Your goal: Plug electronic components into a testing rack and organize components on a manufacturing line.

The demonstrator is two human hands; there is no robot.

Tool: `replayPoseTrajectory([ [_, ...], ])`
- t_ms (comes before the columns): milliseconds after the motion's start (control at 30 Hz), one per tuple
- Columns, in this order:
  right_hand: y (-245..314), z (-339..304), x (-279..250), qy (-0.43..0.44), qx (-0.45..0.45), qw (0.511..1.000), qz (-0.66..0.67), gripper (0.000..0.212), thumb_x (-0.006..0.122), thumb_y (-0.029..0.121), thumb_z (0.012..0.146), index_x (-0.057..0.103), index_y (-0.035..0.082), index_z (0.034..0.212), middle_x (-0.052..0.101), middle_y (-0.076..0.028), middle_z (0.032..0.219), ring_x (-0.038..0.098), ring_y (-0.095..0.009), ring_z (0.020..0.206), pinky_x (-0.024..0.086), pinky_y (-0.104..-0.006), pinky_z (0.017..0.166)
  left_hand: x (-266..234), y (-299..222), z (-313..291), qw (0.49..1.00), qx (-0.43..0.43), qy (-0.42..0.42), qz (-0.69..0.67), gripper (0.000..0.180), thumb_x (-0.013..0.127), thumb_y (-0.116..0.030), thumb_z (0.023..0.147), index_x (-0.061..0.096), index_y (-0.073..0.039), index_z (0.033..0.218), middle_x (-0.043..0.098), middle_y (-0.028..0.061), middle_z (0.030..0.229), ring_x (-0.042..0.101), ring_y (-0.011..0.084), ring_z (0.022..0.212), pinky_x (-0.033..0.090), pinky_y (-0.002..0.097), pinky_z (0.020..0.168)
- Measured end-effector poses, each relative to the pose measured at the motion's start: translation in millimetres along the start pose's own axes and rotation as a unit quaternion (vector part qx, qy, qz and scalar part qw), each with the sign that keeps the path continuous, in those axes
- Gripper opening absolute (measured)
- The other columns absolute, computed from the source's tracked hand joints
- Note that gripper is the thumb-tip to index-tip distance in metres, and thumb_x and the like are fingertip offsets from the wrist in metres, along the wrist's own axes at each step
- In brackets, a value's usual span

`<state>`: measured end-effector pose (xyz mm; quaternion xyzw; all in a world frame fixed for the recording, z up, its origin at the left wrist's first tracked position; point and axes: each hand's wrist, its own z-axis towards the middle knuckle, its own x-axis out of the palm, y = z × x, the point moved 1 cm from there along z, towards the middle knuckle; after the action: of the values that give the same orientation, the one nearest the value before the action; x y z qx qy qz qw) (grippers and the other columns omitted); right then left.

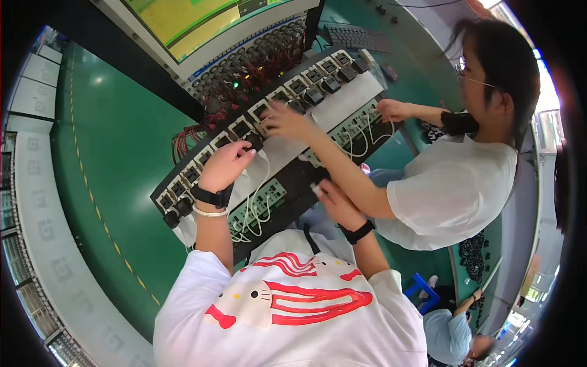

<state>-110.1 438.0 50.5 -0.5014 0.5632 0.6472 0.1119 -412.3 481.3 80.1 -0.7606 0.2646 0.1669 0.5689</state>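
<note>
My left hand [223, 166] reaches over the row of sockets [221, 139], its fingers closed round a black power adapter [252, 144] at one socket. A white cable [267, 168] hangs down just below that adapter. My right hand [338, 205] is lower and to the right, before my body, with a small white cable plug [315, 188] pinched at its fingertips. Between my arms lies a green board [273, 192] with ports and several white cables plugged in. More black adapters [313, 96] sit in sockets farther right.
A co-worker at right reaches in; one blurred hand [287, 122] is over the sockets, the other [394, 111] at a second green board [348, 131]. Behind stand a screen [208, 24], bundled red wires [244, 76] and a keyboard [358, 38]. Another person [449, 333] sits at lower right.
</note>
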Motion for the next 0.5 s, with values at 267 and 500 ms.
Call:
replayPoseTrajectory([
  [267, 6.3, 38.5, 20.9, -0.016, 0.180, 0.956, 0.233, 0.020, 0.049, 0.019, 0.095, 0.059, 0.002, 0.096, 0.059, -0.012, 0.067, 0.060, -0.018, 0.066, 0.046, -0.0303, 0.064, 1.1, -7.5, 48.0, 0.997, 0.013, -0.009, 0.080, 0.036, 0.062, -0.027, 0.084, 0.063, 0.001, 0.107, 0.066, 0.0179, 0.095, 0.064, 0.0301, 0.088, 0.049, 0.0354, 0.077],
  [500, -43.1, 139.4, 79.2, -0.080, 0.157, 0.905, 0.387, 0.026, 0.048, 0.022, 0.095, 0.063, 0.001, 0.093, 0.060, -0.013, 0.072, 0.057, -0.021, 0.066, 0.044, -0.0332, 0.064, 61.1, 2.7, 133.1, 0.996, 0.000, 0.004, 0.086, 0.043, 0.068, -0.029, 0.080, 0.063, -0.008, 0.117, 0.063, 0.0191, 0.111, 0.060, 0.0344, 0.104, 0.047, 0.0399, 0.090],
])
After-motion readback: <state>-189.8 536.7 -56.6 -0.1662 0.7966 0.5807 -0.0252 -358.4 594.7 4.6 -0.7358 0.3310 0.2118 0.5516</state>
